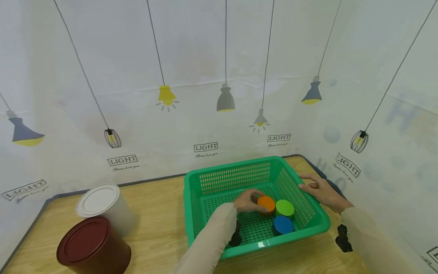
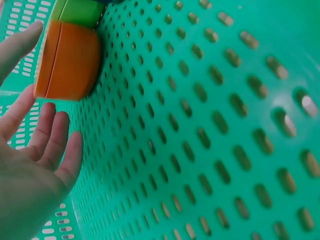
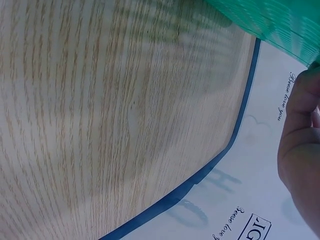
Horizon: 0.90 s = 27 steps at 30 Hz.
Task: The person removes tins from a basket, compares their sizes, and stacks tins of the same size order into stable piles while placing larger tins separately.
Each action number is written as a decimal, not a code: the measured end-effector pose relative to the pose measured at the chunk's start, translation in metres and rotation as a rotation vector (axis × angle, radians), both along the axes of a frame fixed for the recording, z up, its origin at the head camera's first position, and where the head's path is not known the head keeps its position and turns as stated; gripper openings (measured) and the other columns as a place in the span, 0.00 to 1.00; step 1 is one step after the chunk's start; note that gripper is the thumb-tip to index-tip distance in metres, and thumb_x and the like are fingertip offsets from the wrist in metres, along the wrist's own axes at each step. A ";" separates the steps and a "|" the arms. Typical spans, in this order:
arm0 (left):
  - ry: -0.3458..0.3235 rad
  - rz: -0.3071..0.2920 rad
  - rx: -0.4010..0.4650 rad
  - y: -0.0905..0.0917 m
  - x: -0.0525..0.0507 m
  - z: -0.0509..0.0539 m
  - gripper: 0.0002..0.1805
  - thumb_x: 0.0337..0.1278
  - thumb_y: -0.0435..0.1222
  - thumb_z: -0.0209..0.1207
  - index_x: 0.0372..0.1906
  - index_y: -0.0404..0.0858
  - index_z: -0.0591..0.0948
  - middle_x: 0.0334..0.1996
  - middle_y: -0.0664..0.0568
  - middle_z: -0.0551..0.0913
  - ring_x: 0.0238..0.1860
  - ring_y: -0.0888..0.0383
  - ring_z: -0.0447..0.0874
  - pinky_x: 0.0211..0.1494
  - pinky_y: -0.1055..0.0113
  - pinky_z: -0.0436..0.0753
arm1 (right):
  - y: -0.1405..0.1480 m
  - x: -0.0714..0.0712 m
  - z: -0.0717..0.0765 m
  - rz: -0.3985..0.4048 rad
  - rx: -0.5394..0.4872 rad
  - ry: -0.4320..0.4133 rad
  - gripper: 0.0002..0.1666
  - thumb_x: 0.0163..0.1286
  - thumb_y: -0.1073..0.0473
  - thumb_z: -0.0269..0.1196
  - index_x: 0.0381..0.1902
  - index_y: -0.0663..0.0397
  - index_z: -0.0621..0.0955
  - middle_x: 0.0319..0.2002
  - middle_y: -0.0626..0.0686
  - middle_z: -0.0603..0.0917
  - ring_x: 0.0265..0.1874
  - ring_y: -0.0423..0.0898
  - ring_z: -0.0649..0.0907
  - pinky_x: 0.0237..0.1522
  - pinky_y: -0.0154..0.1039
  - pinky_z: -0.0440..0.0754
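Inside a green plastic basket [image 1: 236, 251] stand three short round containers, one orange [image 1: 266, 203], one lime green [image 1: 285, 208] and one blue [image 1: 283, 225]. My left hand [image 1: 247, 201] reaches in around the orange container. In the left wrist view the thumb and index finger spread either side of its lid, index tip at the edge; the other fingers are loose. Whether the thumb touches the lid, I cannot tell. At the basket's right rim my right hand [image 1: 321, 191] holds on, thumb over the edge. Most of that hand lies outside the right wrist view.
To the left on the wood-grain table [image 1: 157, 220] stand a white lidded tub [image 1: 102, 205] and a dark red lidded tub [image 1: 92, 243], close together. A pale wall covering [image 1: 191, 125] printed with lamps rises behind the table and on the right.
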<state>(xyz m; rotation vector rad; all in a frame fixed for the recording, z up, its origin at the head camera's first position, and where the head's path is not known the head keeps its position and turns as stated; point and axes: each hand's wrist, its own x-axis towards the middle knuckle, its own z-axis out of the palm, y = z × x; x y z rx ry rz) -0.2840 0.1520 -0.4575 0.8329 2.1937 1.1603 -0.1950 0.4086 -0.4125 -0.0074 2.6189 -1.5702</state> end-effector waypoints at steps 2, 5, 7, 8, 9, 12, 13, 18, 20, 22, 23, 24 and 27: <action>-0.013 0.008 -0.020 -0.002 -0.001 0.001 0.25 0.40 0.40 0.67 0.48 0.41 0.74 0.39 0.50 0.74 0.39 0.56 0.73 0.37 0.64 0.75 | 0.001 0.000 0.000 -0.002 0.005 0.006 0.34 0.68 0.52 0.51 0.65 0.63 0.55 0.37 0.63 0.79 0.30 0.52 0.80 0.30 0.44 0.79; -0.025 -0.012 -0.021 -0.004 -0.001 0.001 0.27 0.39 0.40 0.67 0.48 0.41 0.73 0.43 0.49 0.72 0.43 0.54 0.72 0.39 0.63 0.75 | 0.001 -0.001 -0.001 -0.008 0.005 0.008 0.34 0.68 0.52 0.51 0.64 0.63 0.56 0.37 0.63 0.79 0.30 0.52 0.80 0.30 0.43 0.79; -0.039 -0.053 -0.004 -0.004 -0.002 0.000 0.30 0.41 0.39 0.67 0.53 0.40 0.70 0.49 0.48 0.71 0.47 0.53 0.71 0.42 0.64 0.75 | 0.001 -0.001 0.000 -0.010 0.002 -0.001 0.34 0.68 0.52 0.51 0.65 0.62 0.55 0.37 0.62 0.79 0.30 0.52 0.80 0.30 0.44 0.79; -0.042 -0.079 0.007 -0.004 -0.002 -0.001 0.32 0.42 0.38 0.66 0.56 0.40 0.69 0.51 0.48 0.70 0.49 0.52 0.70 0.44 0.64 0.74 | 0.001 -0.001 0.000 -0.011 -0.002 -0.007 0.34 0.68 0.51 0.51 0.65 0.62 0.55 0.36 0.62 0.79 0.29 0.52 0.81 0.30 0.44 0.79; -0.047 -0.104 0.019 -0.004 -0.003 -0.002 0.34 0.42 0.37 0.66 0.59 0.40 0.67 0.54 0.47 0.68 0.51 0.51 0.69 0.45 0.65 0.74 | 0.001 -0.001 -0.001 -0.012 -0.005 -0.012 0.34 0.67 0.51 0.51 0.65 0.62 0.55 0.36 0.62 0.79 0.29 0.52 0.81 0.30 0.44 0.79; -0.047 -0.167 0.039 -0.003 -0.002 -0.003 0.37 0.43 0.34 0.65 0.63 0.40 0.64 0.59 0.47 0.65 0.55 0.52 0.67 0.49 0.67 0.72 | 0.002 -0.001 -0.001 -0.012 -0.009 -0.011 0.35 0.67 0.51 0.52 0.65 0.62 0.55 0.36 0.62 0.79 0.29 0.52 0.81 0.30 0.44 0.79; -0.040 -0.179 0.039 -0.002 -0.001 -0.003 0.37 0.43 0.33 0.66 0.63 0.40 0.64 0.59 0.47 0.65 0.55 0.53 0.68 0.49 0.69 0.72 | 0.002 0.000 -0.001 -0.011 -0.011 -0.008 0.35 0.67 0.51 0.52 0.65 0.62 0.55 0.37 0.62 0.79 0.30 0.52 0.81 0.30 0.44 0.79; -0.018 -0.182 0.040 -0.001 -0.001 -0.004 0.35 0.41 0.29 0.66 0.60 0.39 0.68 0.57 0.50 0.68 0.52 0.56 0.70 0.47 0.70 0.72 | 0.003 0.000 -0.001 -0.009 0.000 0.009 0.34 0.67 0.51 0.52 0.64 0.63 0.56 0.37 0.63 0.79 0.29 0.52 0.81 0.30 0.43 0.79; -0.014 -0.175 0.035 -0.002 -0.002 -0.005 0.34 0.41 0.29 0.66 0.60 0.39 0.69 0.56 0.50 0.69 0.51 0.56 0.70 0.46 0.69 0.73 | 0.003 -0.001 -0.001 -0.010 -0.003 0.006 0.34 0.67 0.51 0.52 0.64 0.63 0.56 0.36 0.62 0.80 0.29 0.51 0.81 0.29 0.43 0.79; -0.013 -0.164 0.024 -0.004 -0.002 -0.005 0.34 0.40 0.30 0.66 0.59 0.39 0.70 0.55 0.50 0.71 0.50 0.56 0.71 0.46 0.68 0.73 | 0.002 -0.001 -0.002 -0.004 -0.001 0.009 0.34 0.67 0.52 0.52 0.64 0.64 0.55 0.36 0.62 0.79 0.29 0.51 0.81 0.29 0.43 0.79; -0.017 -0.160 0.019 -0.004 -0.002 -0.005 0.33 0.40 0.30 0.67 0.58 0.39 0.70 0.54 0.50 0.71 0.50 0.56 0.71 0.45 0.68 0.74 | 0.002 -0.001 -0.002 -0.005 -0.001 0.008 0.34 0.67 0.52 0.52 0.64 0.64 0.56 0.37 0.63 0.79 0.29 0.51 0.81 0.30 0.43 0.79; -0.024 -0.156 0.016 -0.005 -0.002 -0.005 0.33 0.40 0.30 0.67 0.58 0.40 0.71 0.53 0.50 0.71 0.48 0.56 0.72 0.45 0.67 0.74 | 0.002 -0.002 -0.003 -0.005 0.000 0.006 0.34 0.67 0.52 0.52 0.64 0.63 0.56 0.37 0.62 0.79 0.29 0.51 0.81 0.30 0.43 0.79; -0.044 -0.144 0.018 -0.007 -0.004 -0.004 0.31 0.40 0.30 0.67 0.55 0.41 0.72 0.50 0.50 0.73 0.46 0.56 0.73 0.42 0.67 0.75 | 0.001 -0.003 -0.002 -0.001 0.010 0.013 0.34 0.67 0.52 0.52 0.64 0.64 0.56 0.38 0.63 0.79 0.29 0.51 0.81 0.30 0.43 0.79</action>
